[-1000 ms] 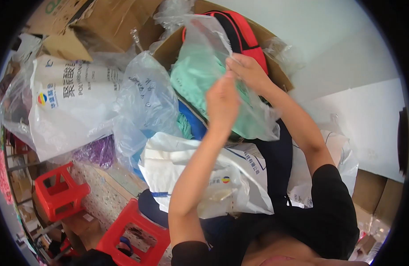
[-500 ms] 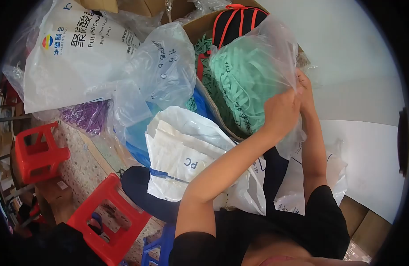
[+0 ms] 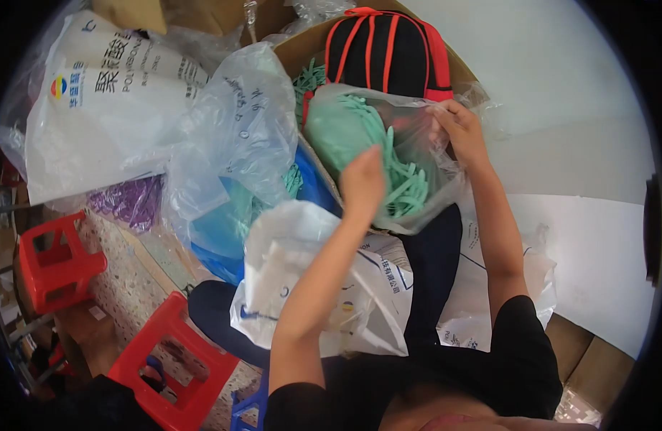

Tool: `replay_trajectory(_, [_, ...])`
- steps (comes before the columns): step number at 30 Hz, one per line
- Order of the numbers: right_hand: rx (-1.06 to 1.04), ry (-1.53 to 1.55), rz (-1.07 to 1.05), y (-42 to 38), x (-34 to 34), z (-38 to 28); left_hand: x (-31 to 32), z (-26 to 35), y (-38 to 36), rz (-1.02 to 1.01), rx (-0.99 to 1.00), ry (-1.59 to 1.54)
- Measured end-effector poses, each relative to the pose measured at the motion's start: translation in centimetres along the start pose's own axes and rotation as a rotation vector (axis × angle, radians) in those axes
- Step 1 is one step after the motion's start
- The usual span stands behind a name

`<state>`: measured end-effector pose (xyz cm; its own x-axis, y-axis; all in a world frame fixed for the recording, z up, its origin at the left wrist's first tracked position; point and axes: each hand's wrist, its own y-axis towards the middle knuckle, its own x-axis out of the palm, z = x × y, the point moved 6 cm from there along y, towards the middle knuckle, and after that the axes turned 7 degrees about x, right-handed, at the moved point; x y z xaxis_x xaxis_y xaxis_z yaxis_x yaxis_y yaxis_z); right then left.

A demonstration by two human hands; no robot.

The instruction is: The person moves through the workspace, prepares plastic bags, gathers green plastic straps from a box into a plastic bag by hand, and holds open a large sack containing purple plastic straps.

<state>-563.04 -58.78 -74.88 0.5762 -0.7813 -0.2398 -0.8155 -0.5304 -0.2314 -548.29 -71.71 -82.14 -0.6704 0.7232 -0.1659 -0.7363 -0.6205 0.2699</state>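
Observation:
A clear plastic bag [image 3: 437, 183] full of mint-green strips [image 3: 406, 188] lies tilted in front of me, its mouth spread open. My right hand [image 3: 460, 133] pinches the bag's rim at the upper right. Over the left part of the bag is my left hand [image 3: 363, 183], smeared by motion, so its fingers cannot be made out. Behind the bag a black and red backpack [image 3: 378, 54] rests in a cardboard box [image 3: 457, 68]. On my lap, below my left hand, sits a white plastic sack [image 3: 288, 280] with printing.
To the left stand a large white printed sack [image 3: 94, 108] and a cloudy plastic bag [image 3: 234, 108]. A purple bundle [image 3: 130, 201] lies beneath them. Two red stools [image 3: 58, 262] and a blue stool [image 3: 250, 409] are at the lower left. A white panel [image 3: 582, 251] runs along the right.
The bag's gathered top is now spread open, showing the strips and more of the backpack. My left hand has moved left, away from my right hand. The lap sack has shifted.

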Motion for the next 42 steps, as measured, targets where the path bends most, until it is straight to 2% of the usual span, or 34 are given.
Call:
replay_trajectory(2, [0.028,0.086,-0.008,0.8,0.4,0.5,-2.8,-4.2,-1.5,-0.048,-0.342,-0.052])
replay_trajectory(6, [0.034,0.133,-0.068,1.6,2.6,-0.4,-5.2,-3.6,-2.1,0.058,-0.416,-0.176])
replay_trajectory(9, [0.036,0.073,-0.182,1.8,3.6,-1.3,-6.7,-4.0,-2.3,0.206,-0.362,-0.274])
replay_trajectory(12, [0.051,0.11,-0.235,2.2,2.5,-0.7,-6.7,-4.5,-2.3,0.131,-0.441,-0.358])
replay_trajectory(13, [-0.01,0.16,-0.23,2.4,1.3,-1.0,-6.5,-4.8,-2.3,0.129,-0.446,-0.373])
replay_trajectory(17, [0.202,-0.295,-0.263,2.9,-3.9,3.3,-5.6,-5.0,-2.5,0.152,-0.468,-0.493])
replay_trajectory(19, [0.462,-1.035,-0.566,3.5,-3.5,9.7,-5.3,-5.0,-2.6,0.16,-0.478,-0.556])
replay_trajectory(21, [0.605,-1.163,-0.616,2.1,-2.2,12.8,-5.3,-5.2,-2.5,0.144,-0.471,-0.59])
replay_trajectory(29, [0.392,-1.231,-0.641,7.6,4.4,20.9,-4.4,-5.2,-2.5,0.068,-0.505,-0.561])
replay_trajectory(38, [0.383,-1.161,-0.687,4.4,0.9,21.9,-3.8,-5.6,-2.0,0.036,-0.509,-0.577])
replay_trajectory(42, [0.356,-1.163,-0.586,3.3,-0.6,20.2,-4.2,-5.5,-2.3,0.004,-0.515,-0.6])
